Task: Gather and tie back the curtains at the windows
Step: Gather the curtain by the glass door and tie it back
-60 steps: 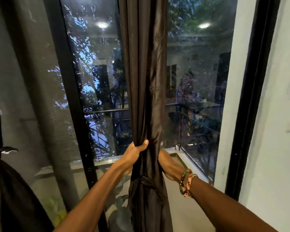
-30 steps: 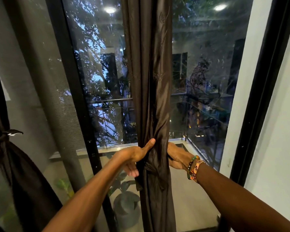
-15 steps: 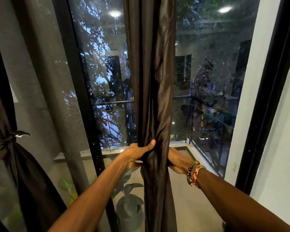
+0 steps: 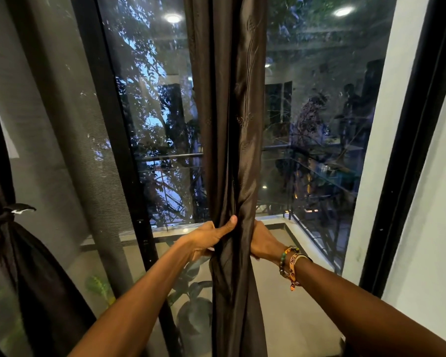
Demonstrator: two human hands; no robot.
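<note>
Holding the gathered brown curtain (image 4: 229, 124) before the window glass (image 4: 314, 60), I curl my left grip (image 4: 207, 238) round it, thumb across the front, while my right grip (image 4: 264, 240) clasps its other side, fingers hidden.

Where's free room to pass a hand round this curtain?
Gap left of the gathered curtain, up to the black window frame; another right of it, up to the white wall. Crowded at the grip: left hand and right hand hold it.
</note>
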